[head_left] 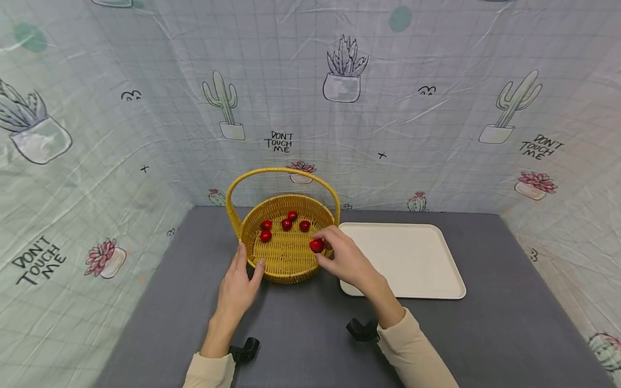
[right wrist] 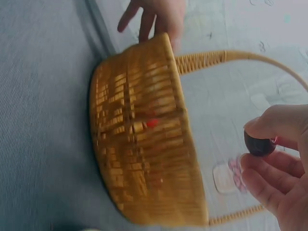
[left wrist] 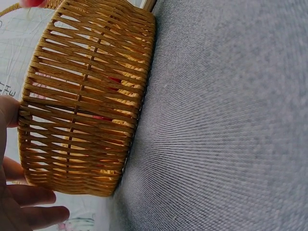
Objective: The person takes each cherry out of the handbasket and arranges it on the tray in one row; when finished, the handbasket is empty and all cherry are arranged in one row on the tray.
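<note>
A yellow woven basket (head_left: 286, 277) with a tall arched handle stands on the table, several glossy red cherries (head_left: 287, 224) lying loose on its floor. Above the right part of the basket, my right hand (head_left: 346, 258) pinches one cherry (right wrist: 260, 144) between thumb and fingertips, higher than the rim in the right wrist view. My left hand (head_left: 237, 288) rests against the front left of the basket. Its thumb touches the rim and its fingers lie fairly straight along the side, as the left wrist view shows by the wicker wall (left wrist: 82, 106).
A cream rectangular tray (head_left: 402, 261) lies right of the basket, close to its side. Both sit on a dark grey tabletop (head_left: 301, 334). Behind and at the sides hangs a pale cloth (head_left: 378, 124) printed with cacti. A black wrist mount (head_left: 361, 330) sits at each sleeve.
</note>
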`<action>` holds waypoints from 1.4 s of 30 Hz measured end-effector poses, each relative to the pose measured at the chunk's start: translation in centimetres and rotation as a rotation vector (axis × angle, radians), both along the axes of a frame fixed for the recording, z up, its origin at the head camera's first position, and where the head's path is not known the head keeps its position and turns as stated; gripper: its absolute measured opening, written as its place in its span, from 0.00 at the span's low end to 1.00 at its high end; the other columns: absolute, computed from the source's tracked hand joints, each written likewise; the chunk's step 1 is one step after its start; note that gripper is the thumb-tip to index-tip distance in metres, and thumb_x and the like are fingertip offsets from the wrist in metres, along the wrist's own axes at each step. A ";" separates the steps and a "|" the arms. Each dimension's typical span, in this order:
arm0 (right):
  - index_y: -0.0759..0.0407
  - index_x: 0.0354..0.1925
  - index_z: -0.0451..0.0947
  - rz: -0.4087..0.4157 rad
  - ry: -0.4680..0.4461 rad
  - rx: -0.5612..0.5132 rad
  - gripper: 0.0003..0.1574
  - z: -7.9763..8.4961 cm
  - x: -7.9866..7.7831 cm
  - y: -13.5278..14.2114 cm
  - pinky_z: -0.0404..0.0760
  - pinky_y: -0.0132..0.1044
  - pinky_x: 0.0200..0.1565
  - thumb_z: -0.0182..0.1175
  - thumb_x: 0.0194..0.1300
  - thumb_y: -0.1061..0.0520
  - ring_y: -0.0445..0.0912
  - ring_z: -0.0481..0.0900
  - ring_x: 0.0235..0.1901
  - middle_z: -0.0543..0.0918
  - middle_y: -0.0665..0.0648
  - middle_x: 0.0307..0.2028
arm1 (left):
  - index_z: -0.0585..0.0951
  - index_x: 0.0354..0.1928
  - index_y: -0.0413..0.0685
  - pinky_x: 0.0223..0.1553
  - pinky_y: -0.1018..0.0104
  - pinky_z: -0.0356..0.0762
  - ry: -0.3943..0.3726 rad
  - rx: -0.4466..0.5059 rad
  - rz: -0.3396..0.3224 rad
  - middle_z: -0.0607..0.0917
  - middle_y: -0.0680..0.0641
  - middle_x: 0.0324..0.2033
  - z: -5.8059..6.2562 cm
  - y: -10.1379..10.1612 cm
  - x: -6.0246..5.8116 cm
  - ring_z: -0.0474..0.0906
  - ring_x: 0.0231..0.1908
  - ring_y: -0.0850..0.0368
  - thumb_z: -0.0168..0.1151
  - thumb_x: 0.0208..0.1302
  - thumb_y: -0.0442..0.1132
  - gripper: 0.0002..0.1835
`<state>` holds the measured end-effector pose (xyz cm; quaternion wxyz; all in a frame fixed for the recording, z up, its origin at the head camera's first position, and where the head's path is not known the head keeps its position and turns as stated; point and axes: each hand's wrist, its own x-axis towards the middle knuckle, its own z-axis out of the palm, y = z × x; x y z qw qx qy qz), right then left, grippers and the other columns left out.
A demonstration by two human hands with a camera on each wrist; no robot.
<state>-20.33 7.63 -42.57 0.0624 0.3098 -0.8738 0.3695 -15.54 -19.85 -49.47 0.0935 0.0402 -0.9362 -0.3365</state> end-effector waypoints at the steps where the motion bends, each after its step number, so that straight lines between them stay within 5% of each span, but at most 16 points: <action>1: 0.59 0.55 0.78 -0.004 0.006 -0.001 0.21 0.0 0.0 0.4 0.84 0.41 0.45 0.67 0.63 0.62 0.45 0.79 0.42 0.79 0.54 0.48 | 0.48 0.80 0.41 0.71 0.40 0.62 0.000 0.001 0.001 0.54 0.37 0.78 0.0 0.0 0.0 0.59 0.75 0.37 0.48 0.75 0.62 0.45; 17: 0.66 0.54 0.77 -0.161 0.000 0.015 0.23 -3.6 -1.5 5.8 0.84 0.48 0.44 0.68 0.60 0.65 0.51 0.83 0.41 0.82 0.58 0.46 | 0.49 0.79 0.39 0.70 0.39 0.62 0.020 0.009 -0.003 0.55 0.35 0.77 0.1 0.0 0.0 0.59 0.74 0.37 0.46 0.75 0.63 0.45; 30: 0.67 0.53 0.79 -0.240 -0.091 0.071 0.22 -7.3 -5.5 5.8 0.82 0.44 0.45 0.67 0.60 0.63 0.50 0.80 0.40 0.80 0.63 0.48 | 0.46 0.80 0.43 0.72 0.40 0.60 -0.027 0.017 0.009 0.52 0.39 0.79 -0.2 0.1 0.1 0.56 0.76 0.39 0.45 0.74 0.65 0.46; 42: 0.70 0.53 0.79 -0.260 -0.112 0.160 0.23 -8.4 -7.2 5.0 0.81 0.44 0.43 0.67 0.59 0.63 0.50 0.79 0.37 0.80 0.65 0.45 | 0.46 0.80 0.43 0.72 0.40 0.60 -0.025 0.023 0.009 0.52 0.39 0.79 -0.1 0.2 0.0 0.56 0.76 0.39 0.47 0.75 0.62 0.45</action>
